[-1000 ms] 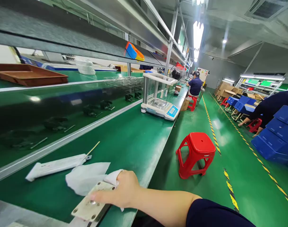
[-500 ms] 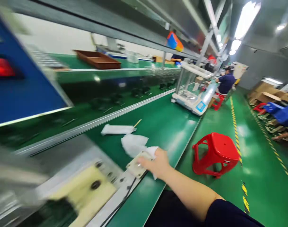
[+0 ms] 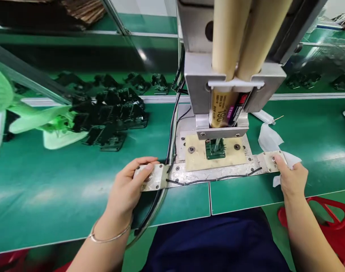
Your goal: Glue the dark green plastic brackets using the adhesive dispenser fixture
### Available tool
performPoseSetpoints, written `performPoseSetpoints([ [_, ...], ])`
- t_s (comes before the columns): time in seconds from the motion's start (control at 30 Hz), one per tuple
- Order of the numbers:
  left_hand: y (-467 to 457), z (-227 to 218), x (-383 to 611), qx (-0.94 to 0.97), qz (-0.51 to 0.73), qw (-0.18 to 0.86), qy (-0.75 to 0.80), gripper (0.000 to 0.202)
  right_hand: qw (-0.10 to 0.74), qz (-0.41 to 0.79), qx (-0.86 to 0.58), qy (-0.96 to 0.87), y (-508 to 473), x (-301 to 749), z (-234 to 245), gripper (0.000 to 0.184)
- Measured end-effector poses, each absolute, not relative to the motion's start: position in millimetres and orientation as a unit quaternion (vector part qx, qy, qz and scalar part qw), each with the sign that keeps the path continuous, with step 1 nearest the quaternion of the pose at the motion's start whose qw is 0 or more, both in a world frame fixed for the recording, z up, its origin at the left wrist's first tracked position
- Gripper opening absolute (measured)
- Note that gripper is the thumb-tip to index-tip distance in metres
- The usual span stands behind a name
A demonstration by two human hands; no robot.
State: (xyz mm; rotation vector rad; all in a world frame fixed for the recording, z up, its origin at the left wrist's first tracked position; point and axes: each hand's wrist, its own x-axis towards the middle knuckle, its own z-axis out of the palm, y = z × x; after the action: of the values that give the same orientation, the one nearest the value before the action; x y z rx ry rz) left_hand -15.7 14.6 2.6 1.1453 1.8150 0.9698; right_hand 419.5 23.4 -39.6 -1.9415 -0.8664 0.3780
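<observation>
Your left hand [image 3: 124,192] and right hand [image 3: 291,175] now both grip opposite ends of the metal fixture plate [image 3: 212,170], where one hand rested before. The dark green part [image 3: 215,149] sits at twelve o'clock on a cream pad [image 3: 200,155], under the twin-cartridge dispenser [image 3: 229,64].
</observation>
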Motion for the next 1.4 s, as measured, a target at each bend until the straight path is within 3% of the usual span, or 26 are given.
performPoseSetpoints([
  [0.23, 15.9, 8.7, -12.8, 0.320, 0.436, 0.480, 0.690, 0.048, 0.477, 0.150, -0.784, -0.367, 22.1, 418.7, -40.8, 0.071],
  [0.47, 15.0, 1.2, -17.8, 0.337, 0.422, 0.478, 0.693, 0.043, 0.479, 0.174, -0.783, -0.356, 20.5, 416.7, -39.4, 0.070],
  [0.53, 12.1, 7.5, -11.5, 0.381, 0.403, 0.383, 0.739, 0.035, 0.481, 0.180, -0.784, -0.349, 20.7, 415.4, -38.0, 0.072],
  [0.63, 9.2, 30.1, 6.2, 0.505, 0.373, 0.115, 0.770, 0.031, 0.479, 0.183, -0.784, -0.349, 20.4, 414.8, -37.3, 0.073],
  [0.7, 13.8, 48.5, 19.6, 0.578, 0.366, 0.049, 0.728, 0.037, 0.479, 0.183, -0.782, -0.353, 19.9, 415.1, -37.5, 0.072],
  [0.87, 56.1, 72.0, 52.0, 0.697, 0.272, 0.261, 0.610, 0.086, 0.480, 0.188, -0.785, -0.343, 19.3, 414.6, -36.7, 0.070],
  [0.93, 76.0, 69.1, 64.0, 0.708, 0.212, 0.346, 0.578, 0.094, 0.485, 0.193, -0.783, -0.338, 19.5, 413.5, -35.8, 0.070],
  [1.03, 95.7, 58.0, 77.0, 0.705, 0.184, 0.421, 0.540, 0.086, 0.487, 0.192, -0.779, -0.344, 20.1, 411.9, -34.8, 0.070],
  [1.17, 101.1, 51.1, 83.0, 0.655, 0.249, 0.520, 0.489, 0.073, 0.483, 0.188, -0.776, -0.360, 20.4, 410.6, -32.9, 0.069],
  [1.27, 98.4, 62.6, 85.0, 0.605, 0.261, 0.585, 0.473, 0.061, 0.485, 0.191, -0.774, -0.360, 20.5, 409.7, -31.2, 0.069],
  [1.4, 94.4, 84.2, 87.9, 0.559, 0.186, 0.635, 0.500, 0.036, 0.489, 0.188, -0.774, -0.357, 20.7, 409.0, -30.6, 0.067],
])
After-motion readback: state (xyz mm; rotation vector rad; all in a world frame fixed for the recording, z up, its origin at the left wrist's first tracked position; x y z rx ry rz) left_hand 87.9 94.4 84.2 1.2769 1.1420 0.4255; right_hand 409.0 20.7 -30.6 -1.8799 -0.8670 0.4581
